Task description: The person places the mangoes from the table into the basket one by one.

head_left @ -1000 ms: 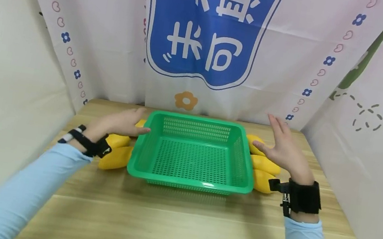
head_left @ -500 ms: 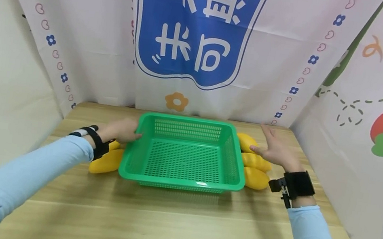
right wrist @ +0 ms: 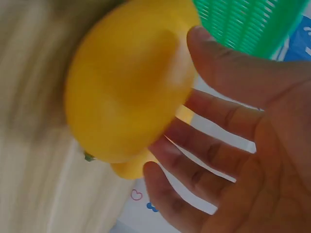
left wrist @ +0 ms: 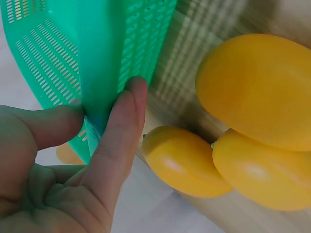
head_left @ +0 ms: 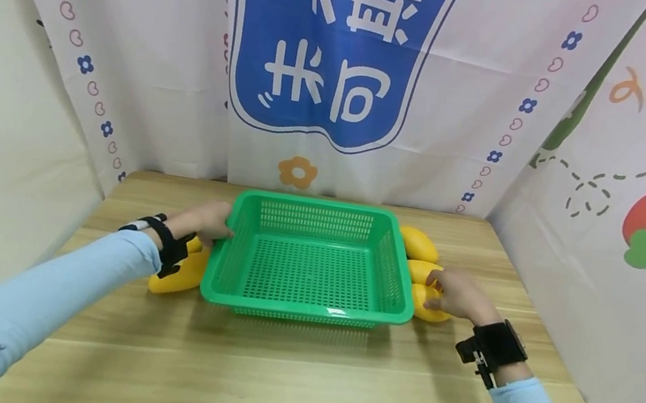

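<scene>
A green plastic basket (head_left: 308, 309) with slotted walls stands mid-table, nothing inside it. My left hand (head_left: 211, 220) pinches its left rim; in the left wrist view the thumb is on the inner side and the fingers (left wrist: 119, 133) lie along the outer side. Right of the basket, yellow mangoes lie in a row: a far one (head_left: 418, 244), a middle one (head_left: 420, 270) and a near one (head_left: 421, 306). My right hand (head_left: 463, 297) reaches over the near mango, fingers spread and slightly bent. The right wrist view shows the thumb by that mango (right wrist: 129, 82); firm contact is unclear.
More mangoes lie left of the basket, the nearest one (head_left: 181, 276) partly under the left wrist's strap. A wooden table (head_left: 248, 384) extends toward me. A printed white cloth (head_left: 364, 173) hangs behind, with pale walls on both sides.
My left hand has come down from above the left mangoes onto the basket's rim. The right hand has lowered toward the near mango on the right, its fingers bending. The camera view shifted slightly.
</scene>
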Tool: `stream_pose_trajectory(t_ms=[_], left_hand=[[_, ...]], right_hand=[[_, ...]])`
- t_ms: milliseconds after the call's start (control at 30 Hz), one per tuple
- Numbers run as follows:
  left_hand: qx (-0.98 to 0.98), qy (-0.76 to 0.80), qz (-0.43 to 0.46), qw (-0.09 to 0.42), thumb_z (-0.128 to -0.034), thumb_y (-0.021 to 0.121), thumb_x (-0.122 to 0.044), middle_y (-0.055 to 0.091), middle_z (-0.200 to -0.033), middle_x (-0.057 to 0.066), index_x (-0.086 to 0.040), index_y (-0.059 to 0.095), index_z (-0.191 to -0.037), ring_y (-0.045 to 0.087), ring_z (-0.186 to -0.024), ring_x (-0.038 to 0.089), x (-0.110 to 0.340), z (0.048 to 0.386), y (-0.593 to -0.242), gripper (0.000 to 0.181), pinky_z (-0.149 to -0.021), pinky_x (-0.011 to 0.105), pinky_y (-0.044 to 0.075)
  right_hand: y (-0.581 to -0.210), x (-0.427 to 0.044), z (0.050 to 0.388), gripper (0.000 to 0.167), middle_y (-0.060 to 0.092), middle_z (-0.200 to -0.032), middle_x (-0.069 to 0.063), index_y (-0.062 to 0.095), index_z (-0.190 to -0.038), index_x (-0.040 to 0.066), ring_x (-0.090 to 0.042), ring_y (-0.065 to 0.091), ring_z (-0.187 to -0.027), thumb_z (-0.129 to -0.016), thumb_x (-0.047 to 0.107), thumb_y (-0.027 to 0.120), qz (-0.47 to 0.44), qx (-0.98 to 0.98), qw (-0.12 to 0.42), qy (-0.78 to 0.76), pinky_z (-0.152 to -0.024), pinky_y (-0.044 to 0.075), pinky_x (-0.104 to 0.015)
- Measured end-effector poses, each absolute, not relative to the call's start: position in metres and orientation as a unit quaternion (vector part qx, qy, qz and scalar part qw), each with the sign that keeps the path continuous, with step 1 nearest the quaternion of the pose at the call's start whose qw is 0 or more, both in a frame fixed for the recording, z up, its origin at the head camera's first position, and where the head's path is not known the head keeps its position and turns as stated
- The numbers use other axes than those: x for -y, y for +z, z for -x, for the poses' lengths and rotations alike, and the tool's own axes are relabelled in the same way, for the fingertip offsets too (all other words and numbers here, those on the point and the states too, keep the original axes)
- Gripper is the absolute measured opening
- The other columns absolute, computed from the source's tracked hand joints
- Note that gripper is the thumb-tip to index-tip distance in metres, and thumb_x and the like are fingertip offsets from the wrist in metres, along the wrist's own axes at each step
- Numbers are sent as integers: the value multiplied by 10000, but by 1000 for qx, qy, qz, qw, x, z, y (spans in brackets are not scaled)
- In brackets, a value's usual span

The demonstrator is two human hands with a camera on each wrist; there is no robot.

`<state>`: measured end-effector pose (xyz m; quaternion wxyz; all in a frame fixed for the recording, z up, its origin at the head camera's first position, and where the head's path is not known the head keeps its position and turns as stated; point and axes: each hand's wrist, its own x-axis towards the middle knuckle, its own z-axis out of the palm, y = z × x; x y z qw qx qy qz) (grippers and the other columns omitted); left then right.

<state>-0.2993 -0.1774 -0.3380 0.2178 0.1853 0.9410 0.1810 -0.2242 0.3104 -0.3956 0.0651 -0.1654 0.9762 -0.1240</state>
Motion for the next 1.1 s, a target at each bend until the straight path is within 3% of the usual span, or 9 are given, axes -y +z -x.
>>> stream_pose_trajectory(t_ms=[300,533,667,967,1100], left_hand=[[-945,177,-176,211,-973,600,-30,648,-885,182,66,552,-978,696,-751,246,174,300,-333,108,-637,306,624],[-941,202,-184,199,-962,614,-26,647,-826,156,60,557,-952,660,-680,209,178,296,-334,104,-610,298,610],[-939,218,-174,201,-954,624,-25,644,-769,126,47,573,-882,627,-643,173,180,294,-339,114,-597,273,593],[-939,222,-169,199,-953,628,-31,647,-773,130,45,582,-878,631,-645,175,179,293,-341,117,-609,281,600],[-941,223,-163,195,-952,632,-34,658,-792,143,57,591,-888,654,-669,191,181,295,-339,119,-626,298,611]], right_hand=[[-403,-313,221,402,662,-930,-132,574,-1018,45,-268,612,-838,-775,200,853,152,-974,62,-155,-744,525,-427],[-408,-309,216,452,664,-962,-92,641,-1125,-10,-214,585,-850,-779,189,852,164,-968,87,-168,-776,507,-390],[-415,-307,212,473,668,-1002,-81,618,-1114,16,-192,573,-860,-749,187,867,161,-965,101,-182,-768,495,-359],[-415,-306,201,576,658,-1159,-198,577,-1204,2,-305,620,-1006,-740,180,869,150,-965,97,-193,-856,536,-474],[-404,-311,201,591,676,-1064,-132,596,-1248,-34,-219,584,-881,-768,201,847,158,-966,89,-185,-780,501,-376]])
